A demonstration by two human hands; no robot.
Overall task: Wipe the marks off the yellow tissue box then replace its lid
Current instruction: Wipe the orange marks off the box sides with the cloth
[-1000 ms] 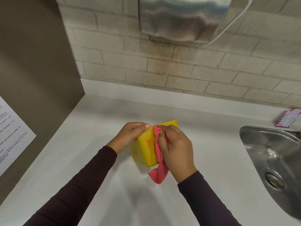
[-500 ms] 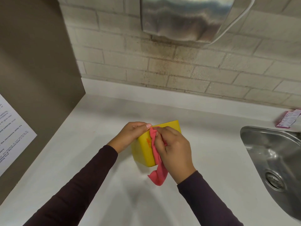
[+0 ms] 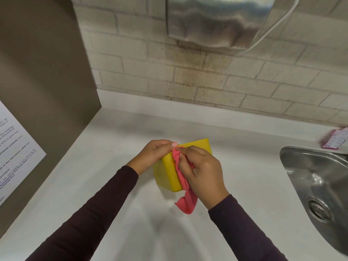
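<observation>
Two bare hands work on one yellow, rounded-cornered plastic tissue box [image 3: 165, 172], which stands tipped on the white table [image 3: 113, 147] near the middle of the view, well apart from the stainless steel sink [image 3: 310, 170] on the right side. The left hand [image 3: 156, 155] clasps the box at its upper far-left edge, fingers curled over the rim and thumb on top; this grip is clenched on the box and steadies it. The right hand [image 3: 203, 170] pinches a pink, soft cloth [image 3: 185, 187] and presses it against the near face of the box, with the loose tail of the cloth hanging below the lower corner. A small orange mark shows just beside the cloth; whether others remain under it cannot be told. No lid is visible. Judged from its look, the box is light, stiff and smooth, so it is likely to slide or rock under wiping pressure; hold it by opposing edges or walls, as the left hand does, not by the glossy flat faces. The cloth is limp and requires a bunched grip.
</observation>
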